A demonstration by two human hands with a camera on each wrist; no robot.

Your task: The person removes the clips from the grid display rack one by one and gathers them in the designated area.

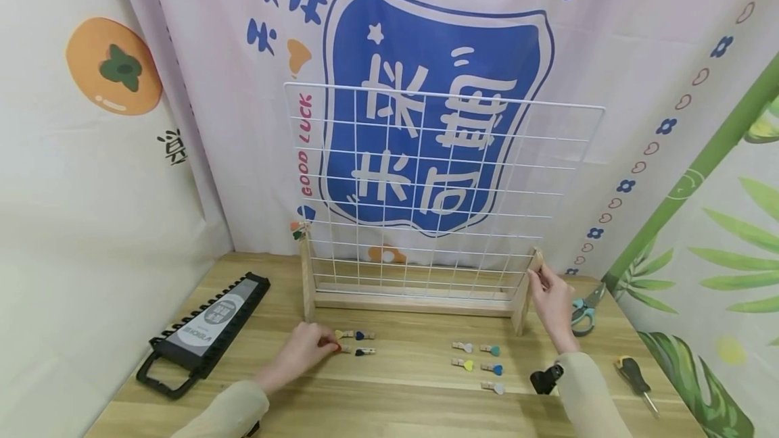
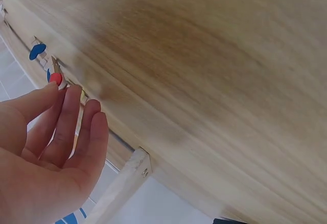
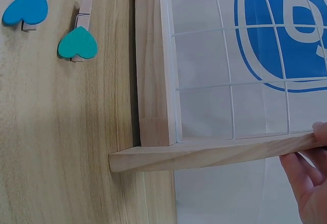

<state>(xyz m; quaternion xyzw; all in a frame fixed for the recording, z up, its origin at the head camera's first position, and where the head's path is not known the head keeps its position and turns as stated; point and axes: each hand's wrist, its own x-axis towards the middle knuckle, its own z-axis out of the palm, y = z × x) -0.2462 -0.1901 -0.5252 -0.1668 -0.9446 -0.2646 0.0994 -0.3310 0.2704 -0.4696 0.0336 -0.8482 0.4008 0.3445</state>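
A white wire grid (image 1: 438,188) stands upright in a wooden stand (image 1: 414,303) on the table. My right hand (image 1: 548,289) pinches the top of the stand's right post (image 3: 204,155) between thumb and fingers. My left hand (image 1: 313,343) lies on the table in front of the stand's left post. Its straight fingertips (image 2: 76,96) touch a small wooden clip with a red heart (image 2: 56,78). Beside it lie more clips with dark blue hearts (image 1: 363,343). One of these blue hearts (image 2: 37,50) shows in the left wrist view.
Several heart clips (image 1: 477,357) lie at front right, among them a teal one (image 3: 76,43) and a blue one (image 3: 25,7). A black tool holder (image 1: 203,330) lies at left. Scissors (image 1: 584,309) and a screwdriver (image 1: 635,374) lie at right. A clip (image 1: 298,230) tops the left post.
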